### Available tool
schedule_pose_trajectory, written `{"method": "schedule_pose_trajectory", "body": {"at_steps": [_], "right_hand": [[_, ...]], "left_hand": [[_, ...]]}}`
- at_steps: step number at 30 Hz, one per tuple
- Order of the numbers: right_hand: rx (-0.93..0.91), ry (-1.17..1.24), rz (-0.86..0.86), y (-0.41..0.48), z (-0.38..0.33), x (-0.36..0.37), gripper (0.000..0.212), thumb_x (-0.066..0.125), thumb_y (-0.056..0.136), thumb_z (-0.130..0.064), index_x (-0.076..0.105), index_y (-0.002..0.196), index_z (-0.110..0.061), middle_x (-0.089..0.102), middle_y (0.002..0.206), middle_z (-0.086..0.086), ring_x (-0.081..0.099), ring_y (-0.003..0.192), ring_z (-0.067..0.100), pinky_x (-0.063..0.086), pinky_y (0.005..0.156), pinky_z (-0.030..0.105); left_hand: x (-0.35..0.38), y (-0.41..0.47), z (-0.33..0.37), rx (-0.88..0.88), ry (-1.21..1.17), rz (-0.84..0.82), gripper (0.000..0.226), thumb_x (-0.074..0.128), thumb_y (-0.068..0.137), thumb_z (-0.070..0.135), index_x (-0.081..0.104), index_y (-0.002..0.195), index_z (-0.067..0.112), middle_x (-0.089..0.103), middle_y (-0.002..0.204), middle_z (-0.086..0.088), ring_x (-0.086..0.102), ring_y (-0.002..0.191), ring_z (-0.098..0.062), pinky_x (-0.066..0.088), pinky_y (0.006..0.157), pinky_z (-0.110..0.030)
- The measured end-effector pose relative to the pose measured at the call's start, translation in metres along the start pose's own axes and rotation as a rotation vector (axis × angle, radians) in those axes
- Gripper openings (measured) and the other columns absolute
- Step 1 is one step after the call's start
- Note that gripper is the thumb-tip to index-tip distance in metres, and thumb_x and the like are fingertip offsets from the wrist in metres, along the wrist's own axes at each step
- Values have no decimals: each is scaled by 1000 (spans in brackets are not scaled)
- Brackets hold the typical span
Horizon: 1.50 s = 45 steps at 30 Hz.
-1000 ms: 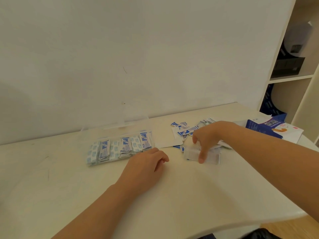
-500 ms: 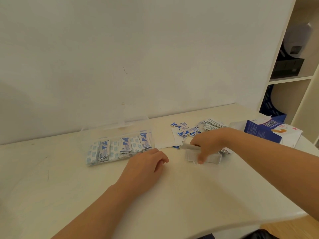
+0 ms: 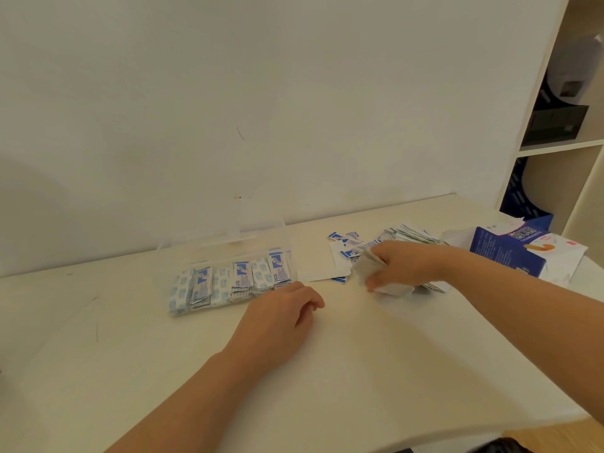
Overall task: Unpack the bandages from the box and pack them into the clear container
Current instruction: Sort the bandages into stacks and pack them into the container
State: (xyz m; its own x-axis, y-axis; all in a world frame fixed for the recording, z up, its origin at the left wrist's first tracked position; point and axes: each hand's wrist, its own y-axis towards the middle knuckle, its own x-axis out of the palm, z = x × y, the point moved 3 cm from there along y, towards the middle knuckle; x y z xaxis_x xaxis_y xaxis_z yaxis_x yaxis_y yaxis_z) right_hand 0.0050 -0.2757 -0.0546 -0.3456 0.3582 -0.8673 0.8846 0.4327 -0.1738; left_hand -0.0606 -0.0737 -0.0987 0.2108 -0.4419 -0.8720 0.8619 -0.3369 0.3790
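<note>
My right grip (image 3: 405, 268) is curled round a small stack of white bandages (image 3: 364, 271), low at the worktop (image 3: 359, 371). The stack is blurry, so I cannot tell which way its long side points. Behind it lies the loose pile of bandages (image 3: 415, 235), and to the right is the blue bandage box (image 3: 503, 253). The clear container (image 3: 196, 256) is off to the left of this grip, past a white sheet of paper (image 3: 318, 273). It already holds a row of packed bandages (image 3: 228, 282), each with its long side pointing away from me. My left grip (image 3: 281, 318) rests loose and empty on the worktop, just beside the container's near right corner. It is nearer, but the right one has the stack, so I think that one must go left.
</note>
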Motion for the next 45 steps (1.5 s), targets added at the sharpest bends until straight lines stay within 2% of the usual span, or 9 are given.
{"method": "schedule_pose_trajectory", "body": {"at_steps": [7,12,18,23,28,34,40,43,45], "right_hand": [[-179,1189,178,-3,-22,11,7,58,88,-5,61,85,-10,63,69,-2,59,67,11,51,58,21],[-339,1550,104,2,-77,30,10,53,90,-6,60,84,-5,62,72,2,60,68,13,54,63,30],[-376,1423,232,11,-98,62,9,64,81,-9,65,84,-18,61,78,0,60,75,14,46,73,35],[-347,1282,277,11,-102,81,15,67,81,-7,60,89,-17,63,72,-5,63,74,14,49,63,27],[-320,1161,145,7,-112,86,14,77,70,-24,70,80,-17,72,81,11,69,84,33,52,71,42],[-244,1032,429,12,-120,77,68,82,64,-34,46,123,-28,66,97,-4,64,78,-2,50,64,13],[-277,964,563,12,-121,84,12,66,84,-19,64,95,-25,65,86,-9,60,74,4,51,65,20],[-258,928,456,10,-120,91,6,64,86,-17,68,86,-20,66,76,-8,60,67,12,50,52,23],[-263,926,435,8,-119,91,8,64,86,-21,68,93,-23,67,83,-9,61,73,14,51,59,21]], "left_hand": [[-10,10,9,-216,-629,78,34,59,89,22,47,116,40,56,109,20,56,100,6,45,78,-8],[-24,9,1,-340,-956,-138,83,75,68,48,34,138,33,58,124,10,61,109,-6,48,96,-33],[-30,-22,-14,-548,-1185,-215,19,60,89,14,62,107,12,69,81,2,66,75,-7,53,65,-21],[-30,-35,-16,-656,-1459,-305,25,62,83,4,63,107,8,68,87,-4,67,84,-17,56,63,-25],[-35,-42,-17,-662,-1494,-390,40,66,71,10,62,111,8,70,102,-9,68,82,-17,54,57,-23],[-34,-46,-16,-707,-1634,-404,35,63,73,3,60,107,5,69,90,-10,62,64,-12,55,57,-25],[-35,-48,-12,-708,-1666,-375,29,63,73,3,58,101,3,66,79,-8,59,60,-13,54,53,-24],[-34,-48,-12,-692,-1613,-381,20,63,74,7,60,93,3,65,74,-7,58,57,-12,53,51,-22],[-34,-48,-12,-684,-1569,-375,16,62,78,6,59,93,4,62,72,-5,56,54,-11,51,49,-21]]}}
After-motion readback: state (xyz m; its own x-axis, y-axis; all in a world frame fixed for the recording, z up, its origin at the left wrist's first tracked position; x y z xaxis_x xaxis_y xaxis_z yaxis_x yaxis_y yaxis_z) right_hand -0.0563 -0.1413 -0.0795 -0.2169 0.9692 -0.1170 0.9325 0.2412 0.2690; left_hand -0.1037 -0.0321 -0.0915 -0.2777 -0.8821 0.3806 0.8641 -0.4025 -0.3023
